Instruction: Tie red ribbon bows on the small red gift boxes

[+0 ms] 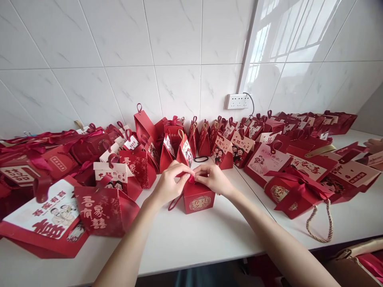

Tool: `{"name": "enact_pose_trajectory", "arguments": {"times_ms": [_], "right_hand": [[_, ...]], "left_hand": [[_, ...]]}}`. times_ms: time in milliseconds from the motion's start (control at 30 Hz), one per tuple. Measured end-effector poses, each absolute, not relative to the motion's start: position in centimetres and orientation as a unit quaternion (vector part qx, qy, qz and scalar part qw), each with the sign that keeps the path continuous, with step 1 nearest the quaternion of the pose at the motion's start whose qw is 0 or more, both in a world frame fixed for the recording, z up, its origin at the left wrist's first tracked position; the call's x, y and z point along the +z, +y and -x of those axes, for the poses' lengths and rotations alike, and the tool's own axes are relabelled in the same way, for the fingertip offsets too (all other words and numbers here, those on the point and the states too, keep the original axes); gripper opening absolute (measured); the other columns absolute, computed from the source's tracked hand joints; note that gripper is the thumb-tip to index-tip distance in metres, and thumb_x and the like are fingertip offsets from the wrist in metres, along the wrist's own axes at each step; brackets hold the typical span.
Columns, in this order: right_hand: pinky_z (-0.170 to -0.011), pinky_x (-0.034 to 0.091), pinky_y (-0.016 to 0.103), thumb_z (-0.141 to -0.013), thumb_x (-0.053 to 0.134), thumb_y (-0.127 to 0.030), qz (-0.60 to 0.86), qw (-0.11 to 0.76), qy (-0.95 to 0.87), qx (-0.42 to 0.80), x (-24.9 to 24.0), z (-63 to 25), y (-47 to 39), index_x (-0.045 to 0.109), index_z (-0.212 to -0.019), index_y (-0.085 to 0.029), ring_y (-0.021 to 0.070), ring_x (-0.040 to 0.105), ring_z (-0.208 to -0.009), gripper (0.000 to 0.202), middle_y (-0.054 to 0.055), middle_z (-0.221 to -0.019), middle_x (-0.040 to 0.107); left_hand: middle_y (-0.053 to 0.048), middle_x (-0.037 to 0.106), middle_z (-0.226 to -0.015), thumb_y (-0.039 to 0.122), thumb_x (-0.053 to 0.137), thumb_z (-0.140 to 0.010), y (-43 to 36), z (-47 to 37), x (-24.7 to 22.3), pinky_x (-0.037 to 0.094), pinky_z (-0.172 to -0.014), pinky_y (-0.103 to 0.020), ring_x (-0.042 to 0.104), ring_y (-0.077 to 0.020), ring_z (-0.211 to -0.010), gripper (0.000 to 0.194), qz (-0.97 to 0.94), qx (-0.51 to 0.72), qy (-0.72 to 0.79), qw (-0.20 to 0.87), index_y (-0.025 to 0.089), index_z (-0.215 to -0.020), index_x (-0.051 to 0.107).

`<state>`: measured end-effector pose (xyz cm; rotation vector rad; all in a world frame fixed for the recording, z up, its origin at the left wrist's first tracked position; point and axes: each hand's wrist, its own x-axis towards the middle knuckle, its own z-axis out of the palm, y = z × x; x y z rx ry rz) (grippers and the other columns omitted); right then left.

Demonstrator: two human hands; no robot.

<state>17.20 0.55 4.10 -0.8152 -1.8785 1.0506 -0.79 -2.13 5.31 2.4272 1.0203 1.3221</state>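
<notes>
A small red gift box with a round gold emblem on its front stands on the white table, between my forearms. Both hands meet over its top, where a bit of red ribbon shows. My left hand pinches the ribbon from the left, thumb and forefinger together. From the right, my right hand pinches it too, fingertips nearly touching the left ones. A dark red cord loop hangs at the box's left side. The ribbon's exact shape is mostly hidden behind my fingers.
Many red gift boxes crowd both sides and the back, including a printed box at left and a ribbon-tied box with a rope handle at right. A black ring lies behind my hands. A power strip is on the tiled wall.
</notes>
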Motion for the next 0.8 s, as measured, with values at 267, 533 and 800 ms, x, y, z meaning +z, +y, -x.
{"name": "enact_pose_trajectory", "arguments": {"times_ms": [267,533,800], "right_hand": [[-0.065,0.048,0.023,-0.076,0.061,-0.019,0.281,0.393,-0.785,0.388,4.01,-17.13,0.07,0.067,-0.073,-0.017,0.0130,0.063,-0.067,0.007,0.000,-0.075,0.070],[-0.068,0.047,0.024,-0.079,0.065,-0.034,0.260,0.385,-0.801,0.378,4.41,-17.30,-0.09,0.071,-0.078,-0.017,0.0138,0.061,-0.071,0.018,0.002,-0.079,0.068],[-0.070,0.047,0.026,-0.077,0.067,-0.042,0.262,0.386,-0.784,0.410,4.30,-17.21,0.04,0.071,-0.074,-0.017,0.0143,0.060,-0.071,0.026,0.002,-0.077,0.069]], "left_hand": [[-0.003,0.067,-0.083,0.022,0.055,-0.084,-1.98,0.85,5.13,0.049,-0.076,-0.026,0.062,-0.0147,-0.081,0.012,-0.788,0.455,0.365,0.198,0.019,-0.085,0.066],[-0.003,0.071,-0.081,0.030,0.066,-0.078,-1.74,0.59,5.31,0.052,-0.074,-0.025,0.066,-0.0150,-0.078,0.013,-0.731,0.483,0.365,0.314,0.018,-0.081,0.068],[-0.003,0.069,-0.076,0.033,0.069,-0.073,-1.29,0.13,4.68,0.052,-0.073,-0.025,0.065,-0.0148,-0.075,0.016,-0.707,0.524,0.381,0.283,0.018,-0.072,0.065]]}}
